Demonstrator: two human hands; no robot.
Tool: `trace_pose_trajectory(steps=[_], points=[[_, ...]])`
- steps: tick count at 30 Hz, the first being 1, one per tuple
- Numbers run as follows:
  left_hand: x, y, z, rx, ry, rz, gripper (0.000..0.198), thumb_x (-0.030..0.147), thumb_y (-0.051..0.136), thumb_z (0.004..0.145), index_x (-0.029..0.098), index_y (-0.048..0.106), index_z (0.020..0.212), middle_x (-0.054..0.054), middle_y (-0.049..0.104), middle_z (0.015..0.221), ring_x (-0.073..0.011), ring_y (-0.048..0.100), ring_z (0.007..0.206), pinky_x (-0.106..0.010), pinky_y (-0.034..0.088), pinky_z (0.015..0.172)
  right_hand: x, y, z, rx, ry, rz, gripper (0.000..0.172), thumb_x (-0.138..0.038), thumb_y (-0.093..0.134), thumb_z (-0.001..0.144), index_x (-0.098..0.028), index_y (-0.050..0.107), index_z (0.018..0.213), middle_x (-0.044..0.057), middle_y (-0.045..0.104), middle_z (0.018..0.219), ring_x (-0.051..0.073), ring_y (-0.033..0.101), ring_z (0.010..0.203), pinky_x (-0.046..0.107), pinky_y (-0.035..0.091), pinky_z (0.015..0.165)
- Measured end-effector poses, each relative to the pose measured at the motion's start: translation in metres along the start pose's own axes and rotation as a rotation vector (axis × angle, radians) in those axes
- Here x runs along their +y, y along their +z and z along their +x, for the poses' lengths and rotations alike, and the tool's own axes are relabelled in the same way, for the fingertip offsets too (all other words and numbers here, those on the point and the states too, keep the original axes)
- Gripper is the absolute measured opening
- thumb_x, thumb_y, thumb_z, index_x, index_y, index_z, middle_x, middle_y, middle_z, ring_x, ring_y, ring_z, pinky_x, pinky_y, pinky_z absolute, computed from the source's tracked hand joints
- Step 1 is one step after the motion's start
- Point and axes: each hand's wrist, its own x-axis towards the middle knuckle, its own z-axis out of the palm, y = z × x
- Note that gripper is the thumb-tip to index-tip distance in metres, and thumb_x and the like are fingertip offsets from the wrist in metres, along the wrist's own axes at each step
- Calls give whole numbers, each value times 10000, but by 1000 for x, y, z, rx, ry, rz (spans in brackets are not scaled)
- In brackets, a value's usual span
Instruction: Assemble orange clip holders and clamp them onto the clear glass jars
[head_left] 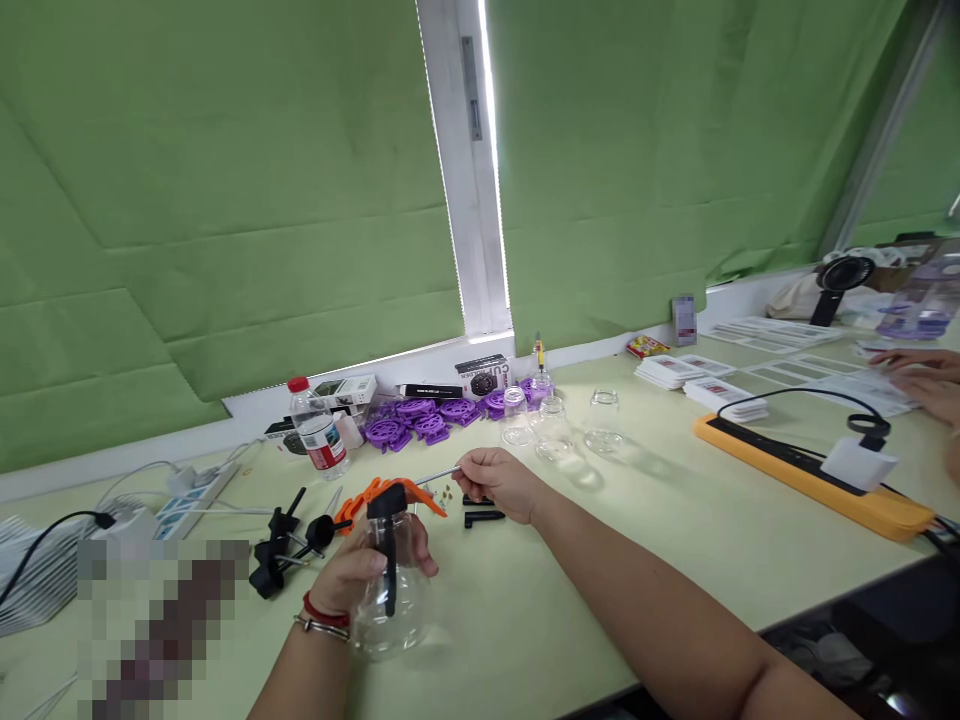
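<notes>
My left hand (358, 568) is wrapped round a clear glass flask-shaped jar (409, 605), wide at the bottom. A black collar with a long black handle (388, 550) sits at its neck. Pinched in my right hand (495, 483) is the end of a thin metal rod (437, 476). The rod's other end points towards the jar's neck, where the exact contact is hidden. Orange plastic parts (369, 497) lie just behind the jar. Black parts (482, 517) and small brass-coloured pieces (447, 493) rest near my right hand.
Behind are purple plastic parts (431, 418), several clear glass jars (553, 430) and a red-capped water bottle (319, 430). Black parts (281, 548) lie left. An orange power strip (810, 478) and paper cards (724, 398) stand right, near another person's hands (926, 380).
</notes>
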Motion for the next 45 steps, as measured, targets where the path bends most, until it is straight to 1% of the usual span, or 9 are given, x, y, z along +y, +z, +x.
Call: trace_pose_trajectory(steps=[5,11,16,21,25,31,36,41,45], points=[[1,-3,1,31,-34,-36,359,276,689,645,140,630,973,-93,648,878,-289,666,813,-377,489,733,3,-2,3,88,101,-23,438,-558,673,701,-127,601,675,-19,528,516,54,383,414,214,247,406],[0,-3,0,48,-21,-42,346,255,683,644,132,642,966,-92,658,863,-285,671,809,-372,498,733,4,0,3,73,35,67,380,-421,796,595,-139,598,755,-25,575,608,49,431,461,190,284,417],[-1,-5,0,38,-44,-29,332,250,683,626,113,643,926,-96,655,859,-292,677,802,-374,503,727,6,1,5,155,99,20,409,-518,703,688,-137,559,650,-30,531,499,40,370,374,193,219,366],[-2,-4,1,36,-31,-24,355,248,683,628,124,627,956,-91,660,861,-290,680,801,-376,505,726,8,-2,7,144,82,115,349,-393,789,636,-134,599,774,11,634,632,62,501,472,180,341,424],[-2,-4,0,45,-27,-39,393,238,684,626,131,609,997,-90,661,857,-294,681,800,-374,503,712,9,-3,7,136,191,71,388,-501,686,732,-136,564,683,4,587,534,57,440,379,183,241,350],[-3,-7,-1,38,-29,-34,400,236,677,625,133,593,1003,-90,659,859,-306,678,808,-396,499,720,6,-1,4,99,116,148,345,-386,792,637,-132,599,765,5,630,633,58,507,471,178,353,425],[-3,-7,-1,22,-50,-33,419,227,686,607,129,587,1002,-89,659,860,-299,679,793,-391,500,711,8,-2,4,102,138,67,407,-480,776,614,-145,547,641,-18,574,520,49,425,381,184,255,353],[2,-3,0,13,-41,-38,340,250,691,635,114,616,938,-103,662,857,-297,681,803,-364,504,703,14,-5,7,166,-58,9,363,-365,842,514,-150,628,714,-28,602,555,78,517,484,219,413,480],[4,-3,0,19,-14,-126,421,276,697,641,121,599,1020,-99,663,841,-289,687,778,-364,509,699,18,-6,11,184,-169,-18,300,-327,833,522,-157,673,710,-23,609,556,104,554,538,267,466,564]])
